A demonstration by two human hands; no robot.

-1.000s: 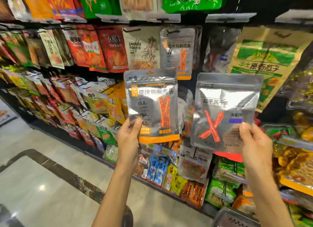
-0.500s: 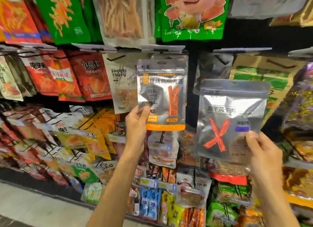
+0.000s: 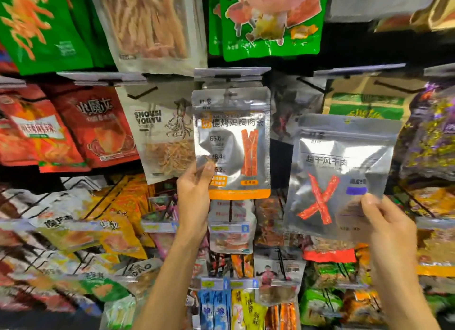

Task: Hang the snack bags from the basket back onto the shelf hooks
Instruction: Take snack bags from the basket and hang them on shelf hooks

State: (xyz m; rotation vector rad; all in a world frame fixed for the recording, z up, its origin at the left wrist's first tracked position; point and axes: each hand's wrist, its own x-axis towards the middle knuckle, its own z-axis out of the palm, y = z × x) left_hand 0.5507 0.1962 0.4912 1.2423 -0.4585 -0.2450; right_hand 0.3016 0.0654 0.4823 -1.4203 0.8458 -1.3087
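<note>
My left hand (image 3: 194,199) pinches the lower left corner of a silver snack bag with an orange bottom band (image 3: 234,142). The bag's top sits right under the shelf hook with its price tag holder (image 3: 231,75), in front of matching silver bags. My right hand (image 3: 386,221) grips the lower right corner of a second silver bag with a red X of meat strips (image 3: 337,179). It is held lower, to the right of the first bag and apart from any hook. The basket is not in view.
Hanging snack bags cover the whole shelf wall: a white squid bag (image 3: 160,132) just left of the hook, red bags (image 3: 96,127) further left, green bags (image 3: 268,22) above. More hooks and price tag holders (image 3: 357,70) run to the right. Lower rows hold several small packs.
My left hand has raised the orange-banded bag up to the hook. The camera has moved closer to the shelf. The right hand's bag has stayed at about the same height.
</note>
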